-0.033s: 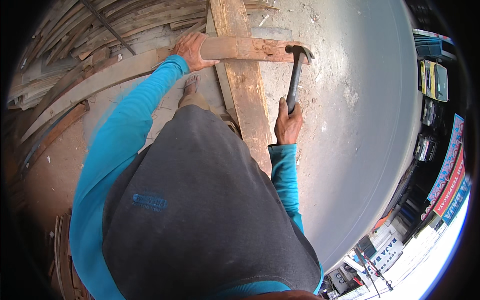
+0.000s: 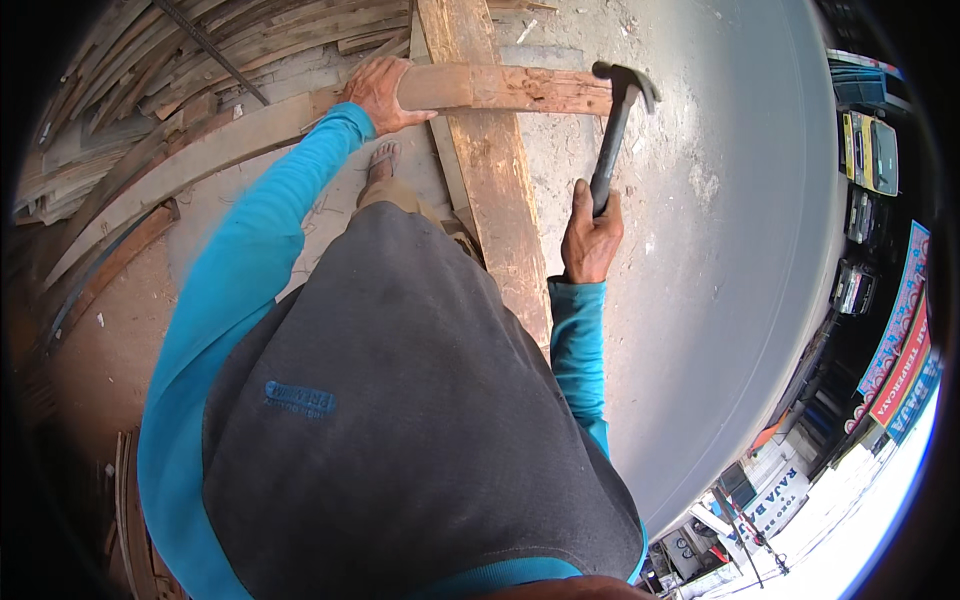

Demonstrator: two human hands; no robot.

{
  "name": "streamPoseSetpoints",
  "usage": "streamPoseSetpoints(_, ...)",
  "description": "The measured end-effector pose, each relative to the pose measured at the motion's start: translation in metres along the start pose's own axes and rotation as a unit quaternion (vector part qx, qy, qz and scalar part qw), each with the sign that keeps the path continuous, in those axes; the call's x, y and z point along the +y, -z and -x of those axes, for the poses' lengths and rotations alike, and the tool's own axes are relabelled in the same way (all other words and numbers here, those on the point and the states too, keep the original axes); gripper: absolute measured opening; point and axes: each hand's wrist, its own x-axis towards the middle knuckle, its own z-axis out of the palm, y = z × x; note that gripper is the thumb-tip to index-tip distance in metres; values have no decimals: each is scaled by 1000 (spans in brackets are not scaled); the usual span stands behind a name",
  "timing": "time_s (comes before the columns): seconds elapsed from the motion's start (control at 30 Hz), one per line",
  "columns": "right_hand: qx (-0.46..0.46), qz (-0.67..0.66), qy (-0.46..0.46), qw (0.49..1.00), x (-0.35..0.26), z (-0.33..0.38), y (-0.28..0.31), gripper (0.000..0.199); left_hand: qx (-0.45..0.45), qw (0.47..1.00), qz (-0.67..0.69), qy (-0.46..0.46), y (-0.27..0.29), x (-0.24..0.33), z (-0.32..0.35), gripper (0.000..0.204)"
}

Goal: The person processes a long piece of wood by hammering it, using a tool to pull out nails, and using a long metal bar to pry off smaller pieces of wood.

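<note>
My left hand is closed over a long wooden beam, thumb on its near side. Crossways beneath the beam runs a wide, worn plank, which bears it near its right end. My right hand grips the dark handle of a claw hammer, thumb along the handle. The hammer head is up by the beam's right end, overlapping its edge in view; whether it touches the wood I cannot tell. That end of the beam looks rough and reddish.
Stacked boards fill the far left, with a thin metal rod across them. My foot stands close to the plank. To the right lies a grey road, with parked vehicles and shop banners beyond.
The hammer has shifted right, from over the beam's end to its edge, along with my right hand. My left hand stays on the beam.
</note>
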Motion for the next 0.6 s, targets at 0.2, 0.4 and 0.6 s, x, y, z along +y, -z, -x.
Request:
streamPoseSetpoints(0.2, 265, -341, 402, 807, -105, -27, 89, 18, -14, 1000, 22, 7, 1, 3, 1, 81)
streamPoseSetpoints(0.4, 212, -310, 250, 892, -22, 7, 31, 16, -72, 997, 34, -6, 17, 2, -16, 85)
streamPoseSetpoints(0.6, -41, -178, -188, 965, 27, 22, -17, 37, -332, 898, 234, 170, 42, -45, -61, 89)
